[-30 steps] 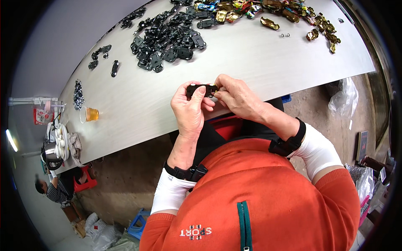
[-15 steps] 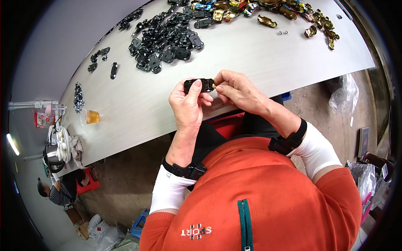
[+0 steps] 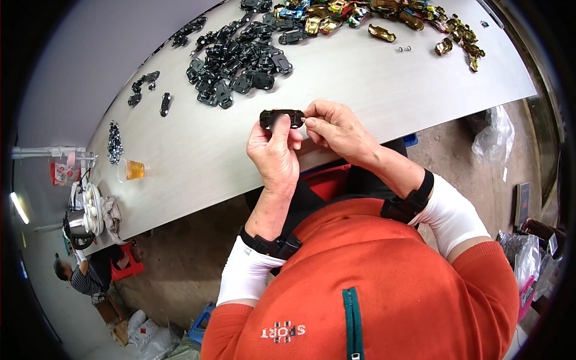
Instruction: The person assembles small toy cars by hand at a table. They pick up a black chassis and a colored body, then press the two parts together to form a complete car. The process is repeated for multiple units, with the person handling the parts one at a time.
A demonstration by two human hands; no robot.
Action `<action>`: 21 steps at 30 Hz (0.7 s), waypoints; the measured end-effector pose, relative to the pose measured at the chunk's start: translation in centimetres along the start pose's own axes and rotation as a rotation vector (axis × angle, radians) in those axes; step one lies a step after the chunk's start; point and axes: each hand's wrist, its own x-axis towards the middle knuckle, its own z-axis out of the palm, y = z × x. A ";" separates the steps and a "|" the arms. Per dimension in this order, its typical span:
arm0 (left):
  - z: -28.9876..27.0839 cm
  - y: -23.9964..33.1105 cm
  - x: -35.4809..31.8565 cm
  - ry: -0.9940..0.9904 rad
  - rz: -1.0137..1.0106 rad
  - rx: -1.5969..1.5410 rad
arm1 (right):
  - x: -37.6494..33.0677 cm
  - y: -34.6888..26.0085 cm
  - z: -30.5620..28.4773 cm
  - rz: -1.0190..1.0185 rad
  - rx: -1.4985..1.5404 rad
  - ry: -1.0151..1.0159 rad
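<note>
My left hand (image 3: 275, 157) holds a black toy car chassis (image 3: 292, 115) just above the table's near edge, its thumb across the chassis and its fingers beneath. The thumb hides part of the chassis. At the chassis's right end, my right hand (image 3: 341, 131) has thumb and forefinger pinched together. Whatever lies between those fingertips is too small to make out. Beyond my hands, a big heap of similar black chassis (image 3: 243, 63) covers part of the table. A single chassis (image 3: 165, 104) lies apart, left of the heap.
Gold and coloured toy car bodies (image 3: 381, 32) lie along the far right of the table (image 3: 360, 78). A small wheel axle (image 3: 405, 48) lies near them. At left are a pile of small wheel parts (image 3: 114, 144) and a cup of amber liquid (image 3: 134, 170). Another person (image 3: 87, 277) sits far left.
The chassis has shifted slightly left and up in my left hand. A yellow bit that showed at my right fingertips is out of sight; the pinch stays at the chassis's right end.
</note>
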 end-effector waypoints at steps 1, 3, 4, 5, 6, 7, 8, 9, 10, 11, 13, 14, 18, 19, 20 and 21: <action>0.0 0.2 0.2 0.021 -0.037 0.002 | -0.1 0.0 0.1 0.009 0.019 -0.045; -0.3 1.0 0.4 0.071 -0.111 0.005 | -0.6 0.1 0.2 0.031 0.055 -0.141; -0.7 1.3 0.5 0.019 -0.110 0.044 | -0.9 -0.1 0.0 0.095 0.057 -0.215; -1.0 1.7 0.5 -0.051 -0.161 0.077 | -1.1 -0.4 -0.6 0.121 0.045 -0.193; -1.2 2.2 0.5 -0.129 -0.216 0.106 | -1.4 -0.6 -1.5 0.145 0.033 -0.161; -1.4 2.8 0.4 -0.201 -0.268 0.137 | -1.5 -1.0 -2.2 0.171 0.020 -0.137; -1.4 3.7 0.1 -0.225 -0.352 0.149 | -1.6 -2.1 -2.9 0.179 0.017 -0.163; -1.8 3.9 0.0 -0.281 -0.357 0.211 | -1.6 -2.7 -3.0 0.163 0.015 -0.221; -2.4 3.9 0.1 -0.339 -0.362 0.272 | -1.7 -3.0 -3.1 0.147 0.014 -0.279; -2.8 3.9 0.1 -0.397 -0.368 0.333 | -1.7 -3.2 -3.2 0.130 0.012 -0.335; -3.1 3.9 0.2 -0.449 -0.420 0.349 | -1.5 -3.1 -2.9 0.106 -0.017 -0.385; -3.2 3.8 0.2 -0.473 -0.433 0.359 | -1.4 -2.8 -2.9 0.097 -0.044 -0.401; -3.1 3.5 0.0 -0.515 -0.455 0.423 | -1.2 -2.4 -3.1 0.146 -0.115 -0.440; -3.1 3.4 0.0 -0.518 -0.454 0.419 | -1.2 -2.3 -3.0 0.134 -0.113 -0.431; -3.1 3.3 0.1 -0.522 -0.453 0.416 | -1.2 -2.2 -2.9 0.123 -0.111 -0.421; -3.1 3.2 0.1 -0.525 -0.452 0.414 | -1.3 -2.2 -2.8 0.110 -0.110 -0.412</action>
